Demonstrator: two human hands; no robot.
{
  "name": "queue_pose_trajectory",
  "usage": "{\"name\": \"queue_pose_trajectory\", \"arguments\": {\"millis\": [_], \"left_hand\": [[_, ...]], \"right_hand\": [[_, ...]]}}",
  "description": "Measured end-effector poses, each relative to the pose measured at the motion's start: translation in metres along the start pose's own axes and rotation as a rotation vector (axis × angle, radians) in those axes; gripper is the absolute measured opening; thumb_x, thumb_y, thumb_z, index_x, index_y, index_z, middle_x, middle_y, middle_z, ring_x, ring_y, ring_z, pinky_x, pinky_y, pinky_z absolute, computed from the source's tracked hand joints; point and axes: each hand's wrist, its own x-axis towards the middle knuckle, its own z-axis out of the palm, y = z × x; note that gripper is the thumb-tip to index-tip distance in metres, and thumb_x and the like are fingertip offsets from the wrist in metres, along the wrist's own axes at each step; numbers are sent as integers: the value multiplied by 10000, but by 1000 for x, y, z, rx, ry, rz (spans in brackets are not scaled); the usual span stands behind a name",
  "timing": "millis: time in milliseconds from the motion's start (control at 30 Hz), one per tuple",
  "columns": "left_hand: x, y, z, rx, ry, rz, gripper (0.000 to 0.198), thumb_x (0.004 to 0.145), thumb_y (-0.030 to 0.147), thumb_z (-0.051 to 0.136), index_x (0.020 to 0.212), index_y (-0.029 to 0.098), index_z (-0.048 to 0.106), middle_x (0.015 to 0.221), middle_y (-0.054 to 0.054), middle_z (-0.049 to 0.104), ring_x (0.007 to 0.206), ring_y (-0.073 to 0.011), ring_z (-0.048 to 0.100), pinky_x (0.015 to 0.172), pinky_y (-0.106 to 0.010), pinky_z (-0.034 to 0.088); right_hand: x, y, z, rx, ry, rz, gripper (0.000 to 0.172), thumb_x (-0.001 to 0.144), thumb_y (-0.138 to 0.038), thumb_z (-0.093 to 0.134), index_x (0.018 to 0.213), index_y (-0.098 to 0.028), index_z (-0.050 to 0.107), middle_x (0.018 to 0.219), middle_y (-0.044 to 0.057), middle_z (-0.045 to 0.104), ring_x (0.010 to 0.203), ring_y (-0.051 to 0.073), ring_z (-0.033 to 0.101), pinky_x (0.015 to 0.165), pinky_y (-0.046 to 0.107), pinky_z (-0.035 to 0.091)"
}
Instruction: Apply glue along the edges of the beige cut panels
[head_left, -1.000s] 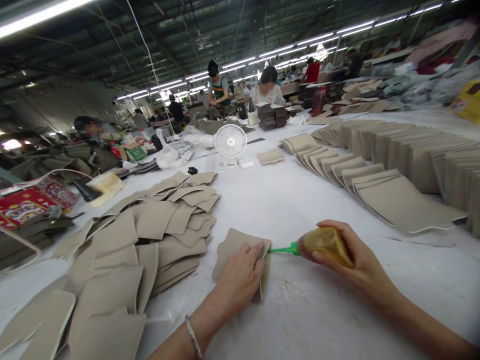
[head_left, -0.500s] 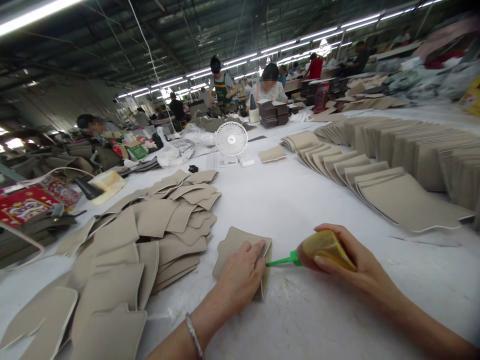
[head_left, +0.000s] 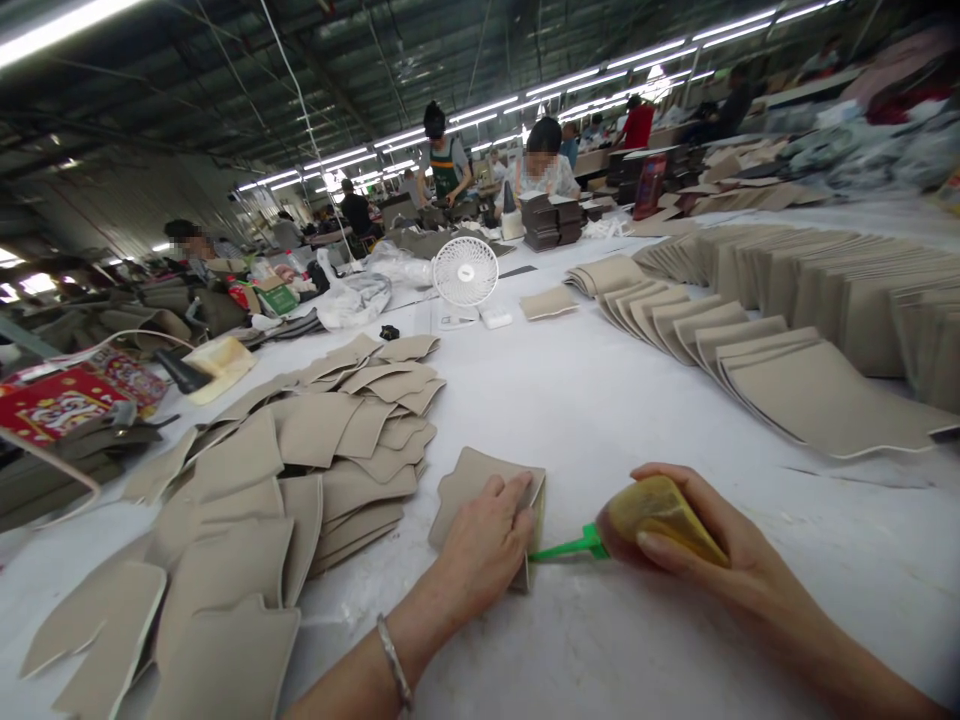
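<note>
My left hand (head_left: 484,535) lies on a beige leather-like panel (head_left: 469,480), its fingers stretched out and pressing it against the table. Amber liquid fills part of the squeeze glue bottle (head_left: 660,520) that my right hand (head_left: 724,530) grips, tilted on its side. Its thin green nozzle (head_left: 566,547) points left and meets the panel's right edge near my left fingertips. Part of the panel is hidden under my left hand. A loose heap of similar beige panels (head_left: 315,430) spreads to the left of my left hand.
Overlapping beige panels (head_left: 825,390) run in a long curved row on the right. A white fan (head_left: 466,272) stands at the back of the white table (head_left: 517,390). A glue-stained container (head_left: 219,368) and a red box (head_left: 64,400) are at left. Co-workers sit and stand farther back.
The green nozzle tip has slid down along the panel's right edge, toward me. My right hand and the bottle have shifted slightly down and right. My left hand stays on the panel.
</note>
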Motion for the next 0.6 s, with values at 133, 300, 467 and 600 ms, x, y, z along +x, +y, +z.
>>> {"name": "queue_pose_trajectory", "arguments": {"millis": [133, 300, 467, 600], "left_hand": [[-1, 1, 0, 1, 0, 3, 482, 939, 318, 309, 1396, 246, 444, 1204, -58, 581, 1081, -232, 568, 967, -331, 411], [-1, 3, -1, -7, -5, -7, 491, 926, 308, 328, 1402, 252, 437, 1196, -60, 583, 1058, -238, 582, 944, -339, 426], [-1, 4, -2, -10, -7, -14, 491, 919, 294, 324, 1393, 252, 446, 1219, -58, 576, 1089, -232, 569, 971, -333, 413], [-1, 4, -3, -51, 3, -20, 493, 908, 294, 344, 1386, 254, 459, 1199, -53, 587, 1058, -223, 580, 969, -327, 417]], "right_hand": [[1, -3, 1, -23, 33, -19, 486, 805, -528, 690, 1163, -278, 475, 896, -5, 615, 784, 238, 606, 684, 306, 497], [-14, -14, 11, 36, 28, 84, 494, 787, -555, 687, 1155, -291, 489, 873, -12, 637, 781, 248, 616, 703, 314, 500], [-21, 1, 2, 144, -41, 163, 519, 760, -527, 723, 1176, -292, 522, 916, 20, 670, 848, 286, 643, 734, 343, 541], [-19, 21, -13, 541, -65, 351, 513, 760, -532, 679, 1207, -297, 583, 1057, 81, 684, 956, 369, 644, 785, 472, 574]]}}
